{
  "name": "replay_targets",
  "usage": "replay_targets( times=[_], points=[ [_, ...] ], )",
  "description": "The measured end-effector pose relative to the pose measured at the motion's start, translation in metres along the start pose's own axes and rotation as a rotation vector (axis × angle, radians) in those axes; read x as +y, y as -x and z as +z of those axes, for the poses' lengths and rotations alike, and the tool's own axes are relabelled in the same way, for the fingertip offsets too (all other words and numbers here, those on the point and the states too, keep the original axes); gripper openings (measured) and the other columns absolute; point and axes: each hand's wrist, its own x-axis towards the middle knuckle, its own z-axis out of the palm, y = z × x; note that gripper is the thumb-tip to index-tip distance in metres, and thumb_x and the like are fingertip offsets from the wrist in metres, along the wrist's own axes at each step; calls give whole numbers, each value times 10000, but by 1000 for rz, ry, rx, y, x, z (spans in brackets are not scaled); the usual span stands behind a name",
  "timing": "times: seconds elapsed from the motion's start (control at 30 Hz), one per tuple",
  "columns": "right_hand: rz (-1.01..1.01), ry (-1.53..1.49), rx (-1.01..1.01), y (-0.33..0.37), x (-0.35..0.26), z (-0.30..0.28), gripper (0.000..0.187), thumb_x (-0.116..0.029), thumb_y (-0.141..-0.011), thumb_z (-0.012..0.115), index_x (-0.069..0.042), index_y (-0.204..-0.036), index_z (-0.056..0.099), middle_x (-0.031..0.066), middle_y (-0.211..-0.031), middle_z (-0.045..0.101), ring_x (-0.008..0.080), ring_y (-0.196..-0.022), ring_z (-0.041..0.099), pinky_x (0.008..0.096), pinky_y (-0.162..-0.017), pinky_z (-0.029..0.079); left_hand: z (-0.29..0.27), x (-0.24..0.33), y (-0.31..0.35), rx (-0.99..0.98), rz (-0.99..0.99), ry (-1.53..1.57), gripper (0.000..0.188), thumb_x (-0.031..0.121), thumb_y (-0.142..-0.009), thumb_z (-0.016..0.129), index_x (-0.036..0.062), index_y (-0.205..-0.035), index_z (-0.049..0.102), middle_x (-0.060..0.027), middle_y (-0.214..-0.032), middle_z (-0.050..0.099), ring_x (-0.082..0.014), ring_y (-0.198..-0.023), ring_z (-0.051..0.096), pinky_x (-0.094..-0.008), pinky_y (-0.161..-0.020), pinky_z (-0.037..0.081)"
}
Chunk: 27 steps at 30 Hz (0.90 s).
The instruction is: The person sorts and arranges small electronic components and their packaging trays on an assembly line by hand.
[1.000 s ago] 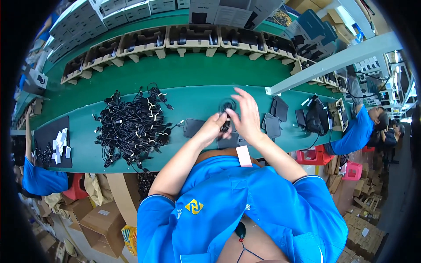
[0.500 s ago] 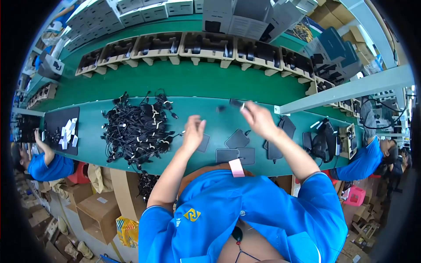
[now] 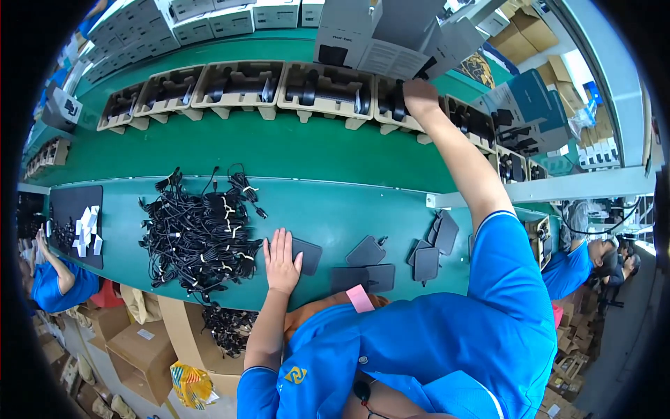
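My left hand [image 3: 282,262] lies flat on the green bench with its fingers stretched out, holding nothing. Left of it is a big heap of black cables [image 3: 202,234], several tied with pale ties. A dark flat rounded pad [image 3: 308,256] lies just right of that hand. My right arm stretches to the far side, where my right hand [image 3: 421,98] is closed at a cardboard tray [image 3: 391,125] with black parts inside. Its fingertips, and whatever is in them, are hidden. Between the arms more dark pads lie, one with a short lead [image 3: 366,251], others in a loose stack [image 3: 427,264].
A row of cardboard trays [image 3: 241,100] stands along the raised green strip. Behind are open grey boxes [image 3: 347,35] and stacked white boxes [image 3: 209,24]. A pale metal bar [image 3: 544,184] crosses at right. Co-workers in blue sit on both sides.
My right hand has gone from above the bench to the far tray; earlier it held a small dark thing. My left hand has come down and left onto the bench beside the cables.
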Motion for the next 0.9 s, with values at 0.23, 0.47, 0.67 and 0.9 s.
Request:
replay_targets(
  times=[0.23,0.47,0.67,0.9],
  points=[
    [-106,85,-52,-22,-37,65,191,-139,-762,511,-44,-761,677,141,-764,650,289,-667,629,380,-559,479,-5,-4,1,-21,-39,9,582,261,-799,517,4,-1293,352,-138,-1380,327,-265,-1291,288,-448,-1087,136],
    [301,-321,-152,-22,-54,65,276,-156,-821,430,1,-940,623,195,-956,616,334,-835,621,400,-674,511,-6,-6,1,-23,-75,47,576,279,-804,512,14,-1292,360,-129,-1383,330,-249,-1295,291,-437,-1081,147],
    [404,-570,-249,-32,-58,95,560,-439,-885,366,70,-1046,536,272,-1085,536,414,-960,534,430,-838,430,-9,-4,6,25,-59,74,565,289,-808,508,20,-1286,371,-127,-1379,337,-245,-1297,290,-433,-1079,154],
    [-59,23,-248,-19,-20,114,406,-383,-878,414,-52,-1043,583,210,-975,597,376,-834,576,419,-729,464,3,-8,11,-22,-103,126,554,271,-791,524,39,-1275,387,-127,-1366,355,-249,-1288,307,-444,-1073,161]
  ],
)
